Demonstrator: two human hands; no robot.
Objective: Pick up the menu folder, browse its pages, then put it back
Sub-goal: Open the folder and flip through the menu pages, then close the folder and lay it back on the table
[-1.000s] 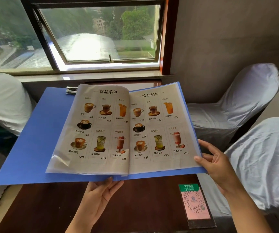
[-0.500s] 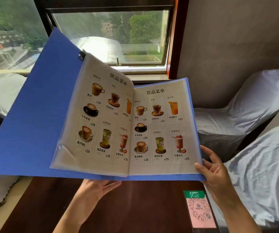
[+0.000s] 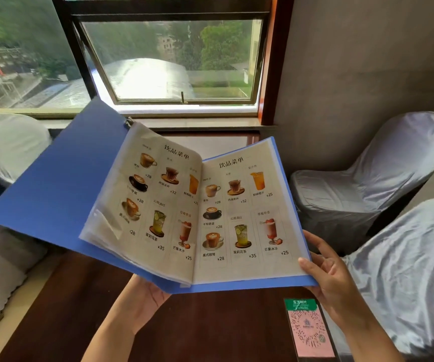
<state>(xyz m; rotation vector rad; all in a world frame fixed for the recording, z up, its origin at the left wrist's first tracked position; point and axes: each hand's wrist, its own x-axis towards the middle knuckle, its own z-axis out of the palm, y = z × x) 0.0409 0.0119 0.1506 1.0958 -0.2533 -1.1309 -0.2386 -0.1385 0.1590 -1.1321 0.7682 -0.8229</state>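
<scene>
I hold the blue menu folder (image 3: 54, 194) open in the air above the dark wooden table (image 3: 205, 325), between me and the window (image 3: 174, 58). My left hand (image 3: 142, 304) is under the folder near its spine, palm up, supporting it from below; the fingertips are hidden behind the cover, so I cannot tell how tightly they grip. My right hand (image 3: 333, 280) is at the folder's lower right corner, thumb lying on top of the edge by the right page (image 3: 247, 212) and fingers spread beside and beneath it, pinching that corner.

The left cover tilts upward and away to my left, while the right half lies flatter. The left page (image 3: 153, 199) arches up from the spine in a clear sleeve; both pages show pictures of drinks with prices. A metal clip (image 3: 128, 122) sits at the top of the spine.

On the table, just below my right hand, lies a pink card with a green header (image 3: 306, 327). White-covered chairs (image 3: 367, 184) stand to my right.
</scene>
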